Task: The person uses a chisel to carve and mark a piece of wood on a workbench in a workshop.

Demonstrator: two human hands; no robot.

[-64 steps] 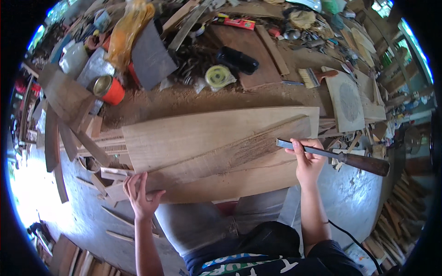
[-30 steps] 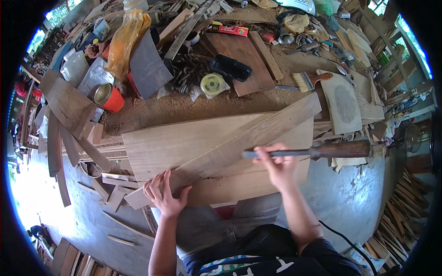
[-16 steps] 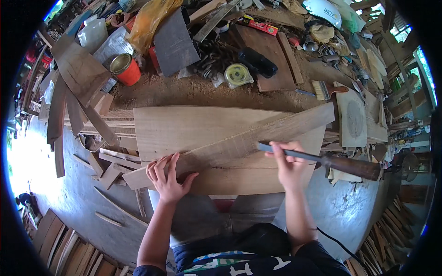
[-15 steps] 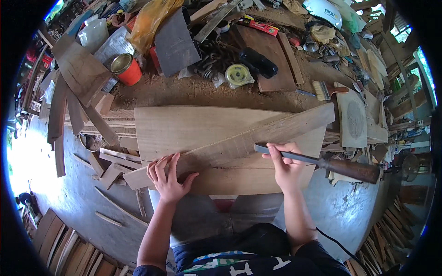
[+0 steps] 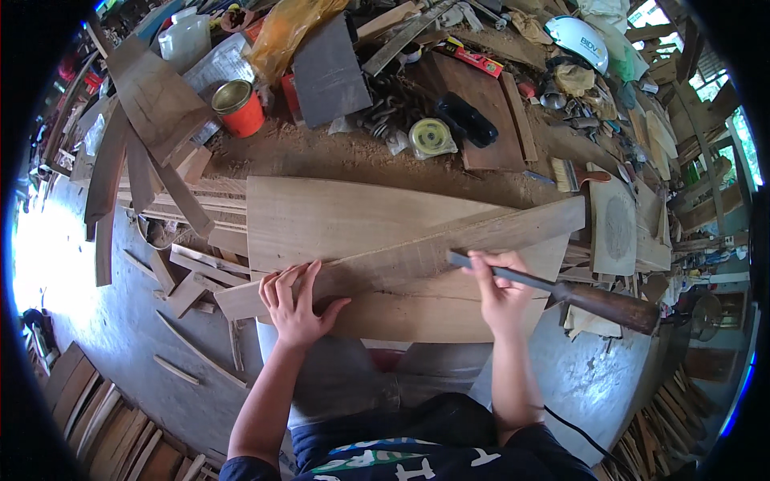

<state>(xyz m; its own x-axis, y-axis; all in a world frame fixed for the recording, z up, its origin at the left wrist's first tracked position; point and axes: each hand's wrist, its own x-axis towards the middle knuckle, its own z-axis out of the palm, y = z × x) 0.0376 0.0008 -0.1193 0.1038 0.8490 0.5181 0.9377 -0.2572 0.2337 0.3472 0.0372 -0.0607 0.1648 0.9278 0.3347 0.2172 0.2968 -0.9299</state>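
Note:
A narrow wooden strip (image 5: 401, 247) lies diagonally across a wide pale board (image 5: 337, 210) on my lap, overhanging it at lower left. My left hand (image 5: 299, 309) spans the strip near that end, fingertips over its upper edge, thumb spread toward the lower edge. My right hand (image 5: 501, 293) grips a flat steel chisel (image 5: 601, 305) by its blade, thumb on top. The blade's square tip is over the strip's middle near its lower edge; whether they touch I cannot tell. The chisel's dark wooden handle points to the right.
Beyond the board is a cluttered bench (image 5: 321, 152) with sawdust, an orange tin (image 5: 241, 116), a tape roll (image 5: 431, 138), a brush (image 5: 571, 175) and a white helmet (image 5: 576, 42). Offcuts (image 5: 188, 293) lie at left above the floor; stacked wood (image 5: 666, 425) stands at lower right.
Compared with two seconds ago, my left hand has moved rightward onto the strip, whose ends have shifted, and the chisel in my right hand has moved leftward. The last half second shows little movement.

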